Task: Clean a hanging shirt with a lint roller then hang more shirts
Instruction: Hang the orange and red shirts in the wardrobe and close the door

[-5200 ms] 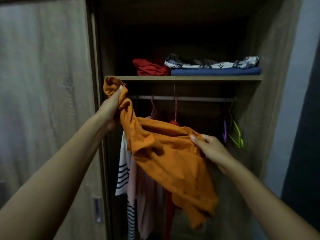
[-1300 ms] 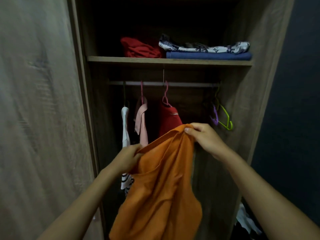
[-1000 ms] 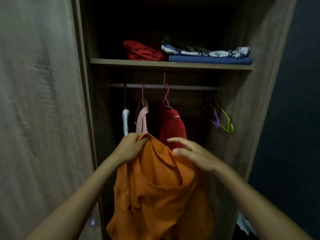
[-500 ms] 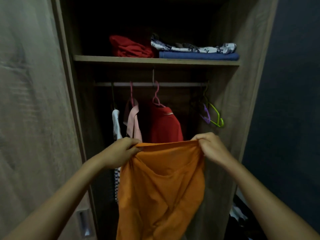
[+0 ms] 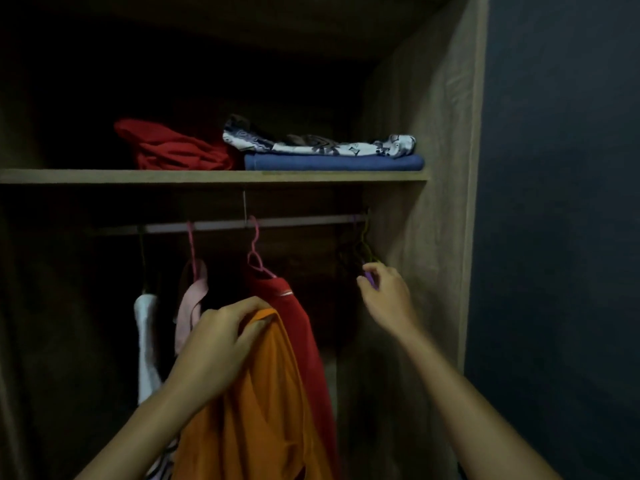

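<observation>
- While the wardrobe (image 5: 443, 168) stood open, a red shirt (image 5: 304, 341), a pink garment (image 5: 192, 306) and a white one (image 5: 147, 341) hung from the rail (image 5: 294, 221), crowding the space behind the hands.
- On the shelf (image 5: 207, 176) lay folded red (image 5: 169, 147), patterned (image 5: 318, 145) and blue (image 5: 332, 162) clothes; no readable writing showed.
- The left hand (image 5: 216, 344) gripped the orange shirt (image 5: 263, 410) by its top edge, fingers closed on the cloth, in front of the red shirt.
- The right hand (image 5: 386, 296) reached up to the empty hangers (image 5: 363, 251) at the rail's right end, fingers pinching a purple hanger (image 5: 370, 278).
</observation>
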### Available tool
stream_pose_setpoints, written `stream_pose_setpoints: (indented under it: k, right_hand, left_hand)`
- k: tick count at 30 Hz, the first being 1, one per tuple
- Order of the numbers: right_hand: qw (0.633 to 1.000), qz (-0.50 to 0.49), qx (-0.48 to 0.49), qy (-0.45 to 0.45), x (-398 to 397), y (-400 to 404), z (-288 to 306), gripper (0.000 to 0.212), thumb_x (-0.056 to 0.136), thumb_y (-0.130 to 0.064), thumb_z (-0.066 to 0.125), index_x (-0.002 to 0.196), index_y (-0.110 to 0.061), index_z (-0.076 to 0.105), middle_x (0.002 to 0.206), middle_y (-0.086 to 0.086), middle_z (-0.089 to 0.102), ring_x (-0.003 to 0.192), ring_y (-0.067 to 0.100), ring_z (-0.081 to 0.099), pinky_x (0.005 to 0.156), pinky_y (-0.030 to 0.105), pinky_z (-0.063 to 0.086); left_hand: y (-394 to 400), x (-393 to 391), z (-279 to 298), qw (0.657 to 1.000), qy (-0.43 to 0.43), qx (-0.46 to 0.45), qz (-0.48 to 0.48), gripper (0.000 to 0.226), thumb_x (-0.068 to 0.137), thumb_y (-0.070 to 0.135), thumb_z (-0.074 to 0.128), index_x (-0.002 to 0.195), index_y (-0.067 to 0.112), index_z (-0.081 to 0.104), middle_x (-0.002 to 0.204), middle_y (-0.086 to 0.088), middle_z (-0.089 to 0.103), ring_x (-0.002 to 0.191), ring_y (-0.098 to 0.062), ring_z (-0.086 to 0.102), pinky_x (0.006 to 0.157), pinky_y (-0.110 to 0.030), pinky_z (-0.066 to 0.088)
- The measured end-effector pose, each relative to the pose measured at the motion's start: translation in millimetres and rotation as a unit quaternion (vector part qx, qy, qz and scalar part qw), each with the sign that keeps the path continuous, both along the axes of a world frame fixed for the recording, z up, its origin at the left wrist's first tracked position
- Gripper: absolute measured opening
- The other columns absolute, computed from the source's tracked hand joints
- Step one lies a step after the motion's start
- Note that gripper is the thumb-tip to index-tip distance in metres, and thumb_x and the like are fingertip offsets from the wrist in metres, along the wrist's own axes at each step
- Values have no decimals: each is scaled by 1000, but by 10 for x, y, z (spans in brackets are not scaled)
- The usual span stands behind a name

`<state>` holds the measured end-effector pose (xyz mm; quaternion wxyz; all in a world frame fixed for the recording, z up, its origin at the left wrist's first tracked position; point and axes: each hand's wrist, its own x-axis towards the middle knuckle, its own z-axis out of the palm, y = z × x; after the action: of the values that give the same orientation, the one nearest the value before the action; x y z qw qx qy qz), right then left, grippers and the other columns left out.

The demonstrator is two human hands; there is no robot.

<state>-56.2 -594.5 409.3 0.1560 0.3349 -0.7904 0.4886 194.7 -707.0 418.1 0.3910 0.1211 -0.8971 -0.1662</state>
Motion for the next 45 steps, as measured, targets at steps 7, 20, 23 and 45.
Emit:
stream_pose_setpoints:
  k: [7,20,23,45]
  right_hand:
    - [992,42,41,-113,-614,-635,80,62,92,-57,45,135,-13,46,128,14,60,104,31,64,90,32,51]
    - [942,189,-108,-256,-1220,-1464,335,34,97,-13,50,131,-14,49,77,3,59,39,2,54,32,14,35]
    - [930,212,-141,-266,-1215,-1513,404,29,97,-6,47,123,-18,48,77,7,58,27,-2,48,27,12,30]
    - [996,80,6,-41,79,-419,375,45,87,-31,41,49,-15,60,51,12,60,61,33,64,68,34,51]
  left_hand:
    - [-253,-322,38,1000,8,3,19,18,92,23,57,88,38,67,94,29,66,92,9,61,80,-13,44]
    - [-580,-646,96,998,35,29,48,16,91,24,56,86,33,69,89,23,69,86,4,64,75,-16,47]
    - [-634,-661,79,998,44,38,39,21,90,41,50,86,33,68,88,19,70,85,0,65,74,-19,48]
    - [-616,50,-174,988,11,101,119,29,95,33,54,75,19,69,62,5,64,59,-2,58,62,-29,46]
